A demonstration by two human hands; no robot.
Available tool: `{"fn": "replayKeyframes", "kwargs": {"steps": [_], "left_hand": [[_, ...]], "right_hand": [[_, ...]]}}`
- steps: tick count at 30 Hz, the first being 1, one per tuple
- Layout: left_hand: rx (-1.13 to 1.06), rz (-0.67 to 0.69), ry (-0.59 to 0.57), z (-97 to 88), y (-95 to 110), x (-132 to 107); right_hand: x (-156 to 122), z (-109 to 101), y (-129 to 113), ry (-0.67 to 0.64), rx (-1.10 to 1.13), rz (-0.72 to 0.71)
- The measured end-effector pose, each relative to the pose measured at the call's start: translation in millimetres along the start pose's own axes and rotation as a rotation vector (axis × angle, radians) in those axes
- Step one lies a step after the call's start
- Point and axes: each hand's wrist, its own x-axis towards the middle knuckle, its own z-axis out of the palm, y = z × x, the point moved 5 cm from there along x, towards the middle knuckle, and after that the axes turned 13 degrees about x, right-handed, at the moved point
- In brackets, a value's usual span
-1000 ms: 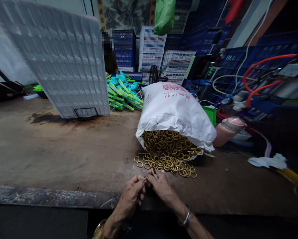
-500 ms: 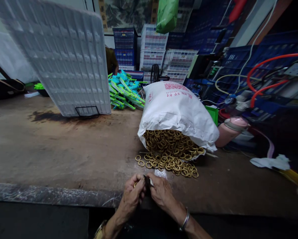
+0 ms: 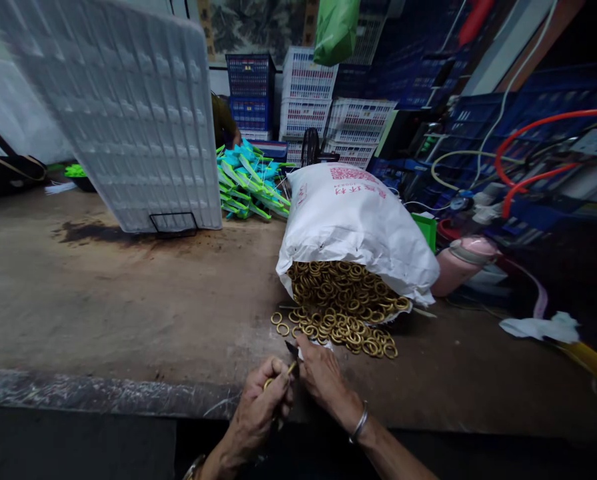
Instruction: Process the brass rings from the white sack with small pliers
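Observation:
My left hand (image 3: 261,403) is closed at the near table edge, pinching a brass ring (image 3: 268,383) between thumb and fingers. My right hand (image 3: 323,379) is closed too, touching the left hand and gripping a small dark pointed tool (image 3: 292,349) whose tip pokes up beside the ring. Just beyond the hands lies a spill of several brass rings (image 3: 338,327) pouring out of a white woven sack (image 3: 353,223) that lies on its side with its mouth toward me.
A worn brown table (image 3: 128,300) runs left. A white moulded tray (image 3: 123,113) leans upright at the back left. Blue-green plastic parts (image 3: 246,180) pile behind it, near another person (image 3: 223,123). Crates (image 3: 303,93), hoses and a pink bottle (image 3: 461,260) crowd the right.
My hands have stayed together at the table edge. The left hand dropped slightly toward me with the ring, and the right hand shifted forward so the dark tool tip shows above it.

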Motion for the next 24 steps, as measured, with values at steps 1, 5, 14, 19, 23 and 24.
{"fn": "replayKeyframes", "kwargs": {"steps": [1,5,14,19,23,24], "left_hand": [[-0.065,-0.001,0.003,-0.1,1,0],[-0.25,-0.032,0.063,-6.3,1,4],[-0.352,-0.058,0.088,-19.9,3,4],[-0.469,-0.06,0.03,-20.9,6,4],[-0.456,-0.039,0.057,-23.4,8,5],[-0.445,-0.039,0.085,-25.6,8,5]], "right_hand": [[3,-1,-2,0.039,-0.008,0.003],[18,2,-10,0.132,-0.095,0.039],[33,11,-9,0.134,-0.196,0.088],[28,13,-5,0.157,-0.144,0.007],[26,12,-2,0.178,-0.102,0.021],[26,10,-2,0.178,-0.08,0.025]]}}
